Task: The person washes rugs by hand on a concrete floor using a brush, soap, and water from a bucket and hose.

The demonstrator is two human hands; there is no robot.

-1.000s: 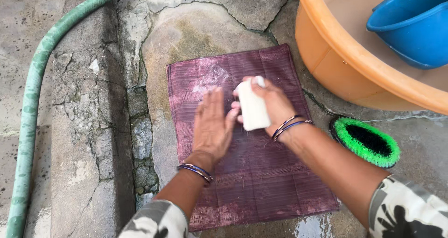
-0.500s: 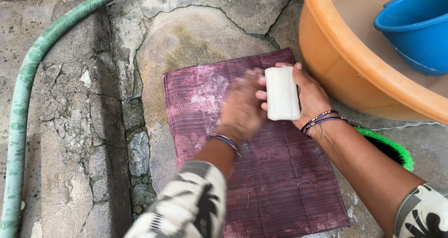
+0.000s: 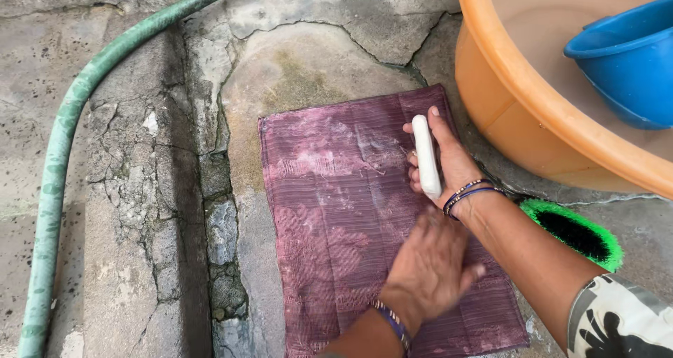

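Right hand point(image 3: 449, 163): extended forward from the lower right, palm turned inward to the left, thumb pointing up and away. Its fingers point(image 3: 413, 178) are curled closed around a held item, the fingertips showing at its left edge. Thin bangles circle the wrist; the forearm is bare, with a patterned sleeve at the lower right corner.

Left hand point(image 3: 429, 268): enters from the bottom edge, back of the hand up, palm down, just below the right wrist. Its fingers appear loosely spread and empty, though slight blur prevents certainty. Bangles circle this wrist too.
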